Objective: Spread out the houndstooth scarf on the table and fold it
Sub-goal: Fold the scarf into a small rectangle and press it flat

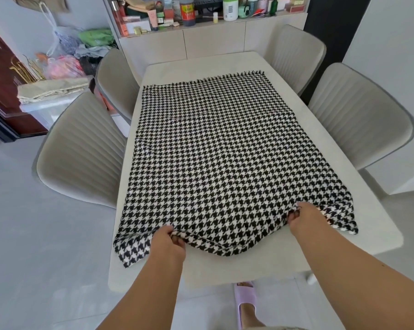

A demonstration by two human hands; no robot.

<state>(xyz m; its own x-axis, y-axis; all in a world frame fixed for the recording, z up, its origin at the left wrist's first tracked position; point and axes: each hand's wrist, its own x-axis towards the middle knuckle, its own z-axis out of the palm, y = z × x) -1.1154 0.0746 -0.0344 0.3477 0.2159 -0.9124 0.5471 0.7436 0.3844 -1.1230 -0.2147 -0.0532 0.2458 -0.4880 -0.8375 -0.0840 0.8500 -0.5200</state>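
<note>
While the houndstooth scarf (215, 148) is lying spread along the surface (372, 225), the left hand (168, 244) and right hand (303, 217) are each pinching its near edge; soft and limp, it is likely sagging unless gripped near both corners

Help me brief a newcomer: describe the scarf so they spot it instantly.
On the pale dining table ringed by beige chairs, the scarf lies spread flat. Both hands pinch its near edge. Only it has black-and-white houndstooth checks and a fringed far end.
</note>
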